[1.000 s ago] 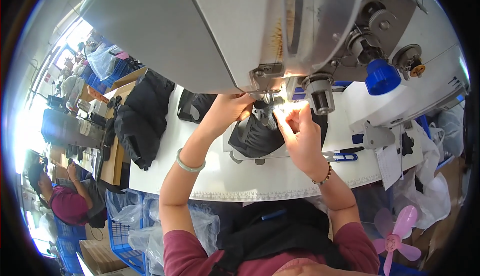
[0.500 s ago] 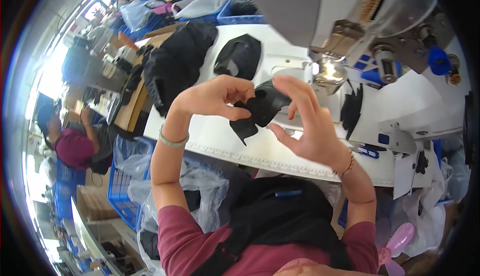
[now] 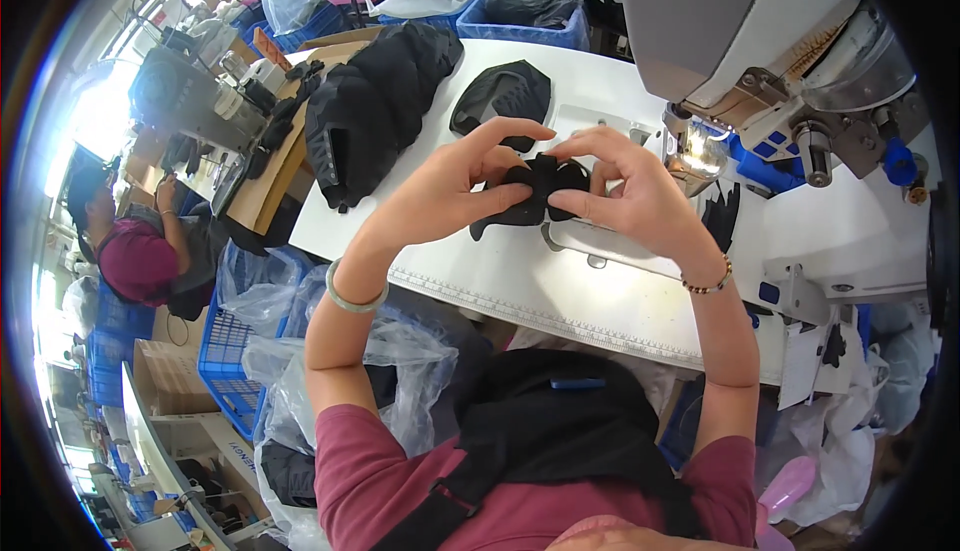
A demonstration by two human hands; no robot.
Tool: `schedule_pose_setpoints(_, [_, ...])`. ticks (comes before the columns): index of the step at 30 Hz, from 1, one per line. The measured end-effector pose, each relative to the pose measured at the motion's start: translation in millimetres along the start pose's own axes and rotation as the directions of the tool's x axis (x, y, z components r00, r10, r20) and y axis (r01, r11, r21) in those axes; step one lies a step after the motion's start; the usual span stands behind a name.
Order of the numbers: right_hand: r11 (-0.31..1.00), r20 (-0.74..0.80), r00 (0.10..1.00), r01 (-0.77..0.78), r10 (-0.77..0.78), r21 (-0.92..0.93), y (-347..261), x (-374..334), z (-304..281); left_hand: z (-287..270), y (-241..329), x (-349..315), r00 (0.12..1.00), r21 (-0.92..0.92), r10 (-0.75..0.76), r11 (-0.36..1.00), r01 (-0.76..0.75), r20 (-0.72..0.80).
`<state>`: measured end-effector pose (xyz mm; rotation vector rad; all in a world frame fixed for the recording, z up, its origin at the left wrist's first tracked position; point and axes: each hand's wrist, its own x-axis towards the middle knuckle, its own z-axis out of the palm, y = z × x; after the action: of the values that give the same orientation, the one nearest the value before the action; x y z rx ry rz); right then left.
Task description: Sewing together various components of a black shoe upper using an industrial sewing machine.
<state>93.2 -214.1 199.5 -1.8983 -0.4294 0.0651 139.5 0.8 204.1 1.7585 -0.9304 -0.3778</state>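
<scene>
Far left, a person in a maroon top [image 3: 135, 256] seated at another workstation; nearer, blue plastic crates [image 3: 228, 361] and clear plastic bags [image 3: 330, 371] below the table edge. On the white worktable [image 3: 560, 291], toward its far left, a heap of black padded fabric [image 3: 375, 111]; just right of it, a flat dark shaped piece [image 3: 503, 99] lying alone.

Left hand [image 3: 455, 186] raised over the middle of the table, a pale green bangle [image 3: 352, 296] on the wrist; thumb and fingertips pressed together on the left edge of a small black fabric piece [image 3: 535, 196]. Black piece held up between both hands, above the table surface, just near and left of the sewing machine's needle area; lower tail of it drooping toward the table.

Right hand [image 3: 635, 201] meeting it from the right, beaded bracelet [image 3: 708, 281] on the wrist; thumb and forefinger pinching the right edge of the same piece, remaining fingers curled loosely.

Right again, the grey sewing machine [image 3: 760, 41] looming overhead, with a lit work lamp [image 3: 697, 156] under its head; further black cut pieces [image 3: 722, 213] lying beside it; at bottom right, a pink fan [image 3: 785, 486].
</scene>
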Motion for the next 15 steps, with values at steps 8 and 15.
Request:
schedule_pose_setpoints(8, [0.357,0.189,0.641,0.621,-0.744,-0.698,31.3,-32.9,14.9,14.0,-1.4,0.5,0.996,-0.154,-0.009,0.988,-0.005,-0.093])
schedule_pose_setpoints(15, [0.165,0.236,0.493,0.64,-0.838,-0.751,44.0,-36.6,17.9,23.7,-9.0,-1.8,0.992,-0.172,-0.011,0.985,-0.011,-0.123])
